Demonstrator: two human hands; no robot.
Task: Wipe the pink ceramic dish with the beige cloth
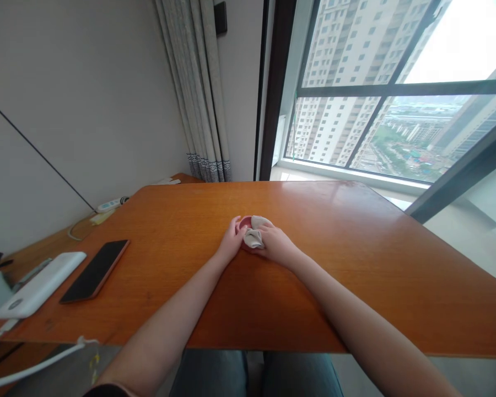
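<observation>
A small pink bowl-like dish sits on the wooden table, partly covered by a pale cloth. My left hand is closed around the dish's left side. On the other side, my right hand grips the cloth and presses it at the dish's rim and inside. Most of the dish is hidden by the cloth and my fingers.
To the left lie a black phone and a white power bank with a cable plugged in. A power strip rests by the wall. A white cable hangs near the front left edge. A window is at the right.
</observation>
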